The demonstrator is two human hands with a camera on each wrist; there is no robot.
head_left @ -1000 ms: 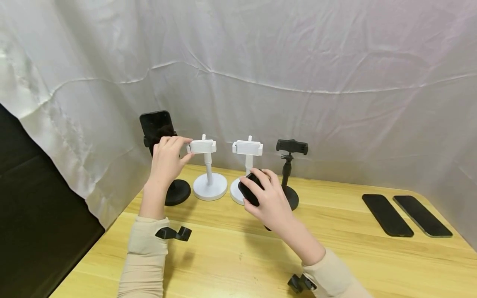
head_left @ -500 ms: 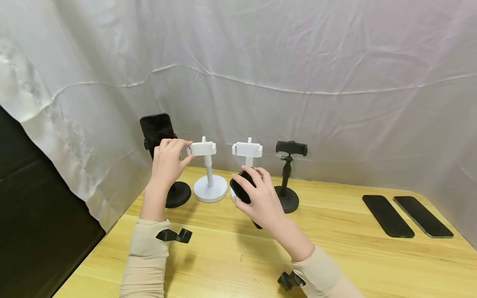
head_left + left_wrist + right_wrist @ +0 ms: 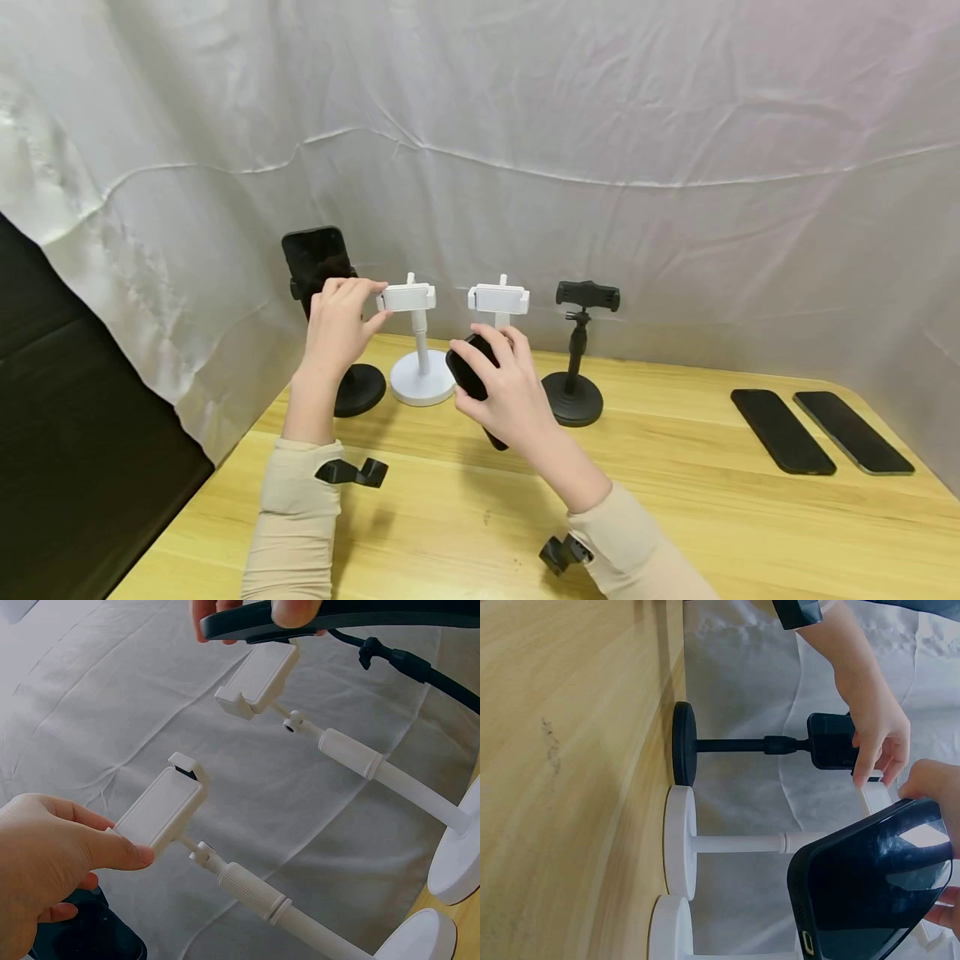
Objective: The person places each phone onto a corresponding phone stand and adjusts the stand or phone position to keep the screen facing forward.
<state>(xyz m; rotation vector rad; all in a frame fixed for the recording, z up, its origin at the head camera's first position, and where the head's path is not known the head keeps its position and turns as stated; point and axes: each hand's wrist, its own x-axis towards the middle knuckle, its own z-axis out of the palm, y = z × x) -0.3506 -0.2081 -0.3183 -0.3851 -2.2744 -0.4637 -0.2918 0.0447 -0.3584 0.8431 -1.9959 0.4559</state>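
My left hand [image 3: 337, 327] pinches the left end of the clamp on the left white phone stand [image 3: 409, 297], thumb below and fingers above. In the left wrist view the thumb and forefinger hold that clamp's end [image 3: 159, 814]. My right hand [image 3: 512, 390] grips a black smartphone [image 3: 467, 371] by its edges, tilted, in front of the second white phone stand [image 3: 501, 298] and hiding part of its base. The right wrist view shows the smartphone [image 3: 862, 877] apart from the left stand's clamp, its glossy screen visible.
A black stand [image 3: 360, 390] at the left holds an upright phone [image 3: 313, 252]. Another black stand [image 3: 573, 392] with a bare clamp stands to the right. Two phones, one black [image 3: 783, 432] and one grey-edged [image 3: 855, 433], lie at the table's right. A grey curtain [image 3: 675, 250] hangs behind.
My right hand has moved left with the smartphone, from near the right black stand toward the left white one. My left hand keeps its hold on the clamp.
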